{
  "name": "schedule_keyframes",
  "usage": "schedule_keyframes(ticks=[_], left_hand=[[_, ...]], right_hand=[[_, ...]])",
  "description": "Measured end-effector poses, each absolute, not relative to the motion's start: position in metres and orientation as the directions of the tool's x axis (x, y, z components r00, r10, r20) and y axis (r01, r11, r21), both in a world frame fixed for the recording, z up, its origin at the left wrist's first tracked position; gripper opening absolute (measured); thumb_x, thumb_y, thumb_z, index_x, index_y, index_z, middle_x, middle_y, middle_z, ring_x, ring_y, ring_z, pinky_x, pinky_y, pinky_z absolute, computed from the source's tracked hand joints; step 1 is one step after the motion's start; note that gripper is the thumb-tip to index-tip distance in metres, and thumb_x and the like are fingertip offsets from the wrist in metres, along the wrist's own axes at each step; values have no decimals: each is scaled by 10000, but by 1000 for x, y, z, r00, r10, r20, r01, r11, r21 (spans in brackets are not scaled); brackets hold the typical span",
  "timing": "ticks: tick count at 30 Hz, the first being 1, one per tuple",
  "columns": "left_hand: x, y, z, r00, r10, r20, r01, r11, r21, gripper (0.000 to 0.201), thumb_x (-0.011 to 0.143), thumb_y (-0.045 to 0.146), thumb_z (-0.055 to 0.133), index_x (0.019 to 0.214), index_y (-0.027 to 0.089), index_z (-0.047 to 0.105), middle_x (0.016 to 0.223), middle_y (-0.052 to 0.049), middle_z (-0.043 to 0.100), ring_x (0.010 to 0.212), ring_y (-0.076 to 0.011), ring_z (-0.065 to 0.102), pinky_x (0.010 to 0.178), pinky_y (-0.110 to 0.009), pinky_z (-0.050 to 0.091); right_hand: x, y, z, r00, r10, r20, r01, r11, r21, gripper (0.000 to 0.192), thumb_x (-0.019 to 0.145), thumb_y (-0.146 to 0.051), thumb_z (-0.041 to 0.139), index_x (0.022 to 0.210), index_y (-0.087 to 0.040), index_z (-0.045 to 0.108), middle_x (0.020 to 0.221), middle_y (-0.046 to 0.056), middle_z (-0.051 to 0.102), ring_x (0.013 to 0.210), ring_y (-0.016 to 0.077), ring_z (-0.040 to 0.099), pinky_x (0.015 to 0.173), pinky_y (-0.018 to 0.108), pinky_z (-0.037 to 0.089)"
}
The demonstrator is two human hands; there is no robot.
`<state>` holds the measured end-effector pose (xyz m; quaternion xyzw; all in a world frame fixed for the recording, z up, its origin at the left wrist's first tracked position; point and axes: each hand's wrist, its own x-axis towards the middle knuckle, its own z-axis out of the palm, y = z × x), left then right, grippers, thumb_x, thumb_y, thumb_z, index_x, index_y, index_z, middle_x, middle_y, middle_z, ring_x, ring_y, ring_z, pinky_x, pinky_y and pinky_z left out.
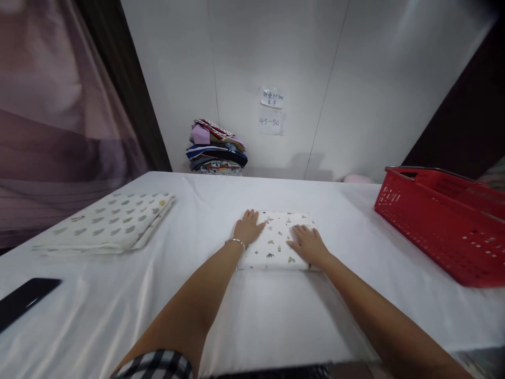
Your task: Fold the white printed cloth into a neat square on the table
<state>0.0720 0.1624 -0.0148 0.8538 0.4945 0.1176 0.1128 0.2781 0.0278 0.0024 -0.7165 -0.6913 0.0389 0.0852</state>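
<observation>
A white cloth with small green and grey plant prints (278, 245) lies folded into a flat rectangle in the middle of the table. My left hand (248, 229) rests on its left edge, fingers spread and flat. On the right part of the cloth lies my right hand (310, 245), its fingers also stretched out. Neither hand grips anything. A bracelet (236, 241) circles my left wrist. To the left is a second folded cloth (114, 221), white with rows of grey-green motifs and a yellow one near its far corner.
A red plastic basket (428, 226) stands at the right side of the white-covered table (189, 300). At the left front edge lies a dark phone (29, 300). Behind the table's far edge rises a stack of folded fabrics (216, 150), near a wall with paper notes (272, 121).
</observation>
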Motion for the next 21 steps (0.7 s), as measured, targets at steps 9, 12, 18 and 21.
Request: schedule_keyframes(ticks=[9,12,18,21], left_hand=[[47,152,0,391,916,94,692,-360,625,734,823,583,389,1410,171,231,1506,-103,144,1373,-259,153,1086,-383,216],[25,130,-3,324,943,71,674,-283,682,732,794,539,480,1397,185,263,1460,-115,286,1302,-272,329,1048,-370,287],[-2,82,-15,212,976,46,613,-170,771,666,764,540,520,1318,202,367,1233,-103,542,938,-216,598,818,-332,462],[-7,63,-12,204,977,59,618,-175,766,639,734,552,541,1257,205,419,1121,-84,586,881,-206,601,771,-323,472]], right_hand=[[305,-13,-11,514,796,319,549,-20,-835,429,795,-484,487,1083,-193,616,1221,87,583,1162,233,490,978,416,374],[319,-37,-19,721,690,70,98,-1,-995,388,735,-471,567,992,-186,623,1073,97,651,937,229,615,783,383,504],[318,-63,-19,689,716,-113,-70,-89,-994,335,665,-446,636,853,-170,632,821,66,666,607,155,592,473,253,433],[311,-67,-18,688,726,9,153,-133,-979,359,702,-506,574,732,-152,630,647,29,617,554,137,528,466,238,373]])
